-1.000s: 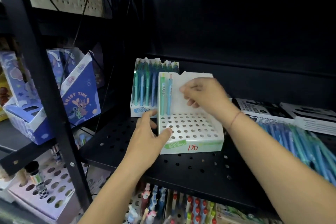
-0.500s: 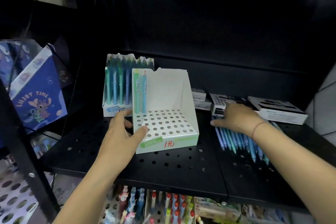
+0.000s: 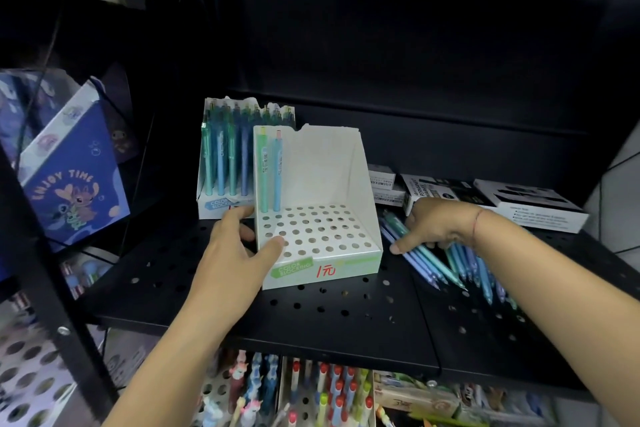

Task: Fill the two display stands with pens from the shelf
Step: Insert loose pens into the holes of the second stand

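A white display stand (image 3: 322, 239) with a perforated base stands on the black shelf (image 3: 311, 315). Two pens (image 3: 270, 173), green and blue, stand in its back left corner. My left hand (image 3: 239, 250) holds its front left corner, thumb on the perforated base. Behind it a second stand (image 3: 225, 163) is full of blue and green pens. My right hand (image 3: 436, 225) lies over a heap of loose blue and green pens (image 3: 446, 263) on the shelf to the right, fingers curled down around some of them.
Black and white boxes (image 3: 519, 204) lie at the back right of the shelf. A blue cartoon box (image 3: 72, 184) stands on the left rack behind a black post (image 3: 41, 288). Below the shelf are more stands with coloured pens (image 3: 311, 392).
My right hand left the stand's back wall, went right and came down onto the loose pens. The view turned to the right. My left hand kept its hold on the stand.
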